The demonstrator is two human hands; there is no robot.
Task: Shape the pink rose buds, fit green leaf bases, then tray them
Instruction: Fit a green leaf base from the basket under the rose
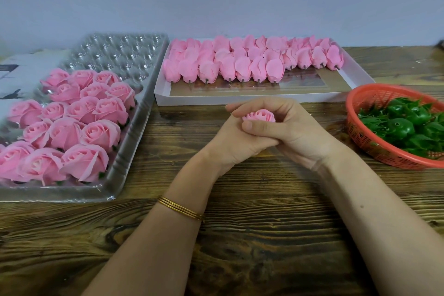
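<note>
Left hand (229, 142) and right hand (295, 127) both curl round one pink rose bud (259, 116); only its top shows between them.

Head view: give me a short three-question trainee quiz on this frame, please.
1. True or false: the left hand and right hand hold one rose bud together.
2. What fills the far rows of the white box?
3. The loose green leaf bases lie in: A white box, B red basket, C left hand.
Key: 1 true; 2 unshaped pink buds; 3 B.
</note>
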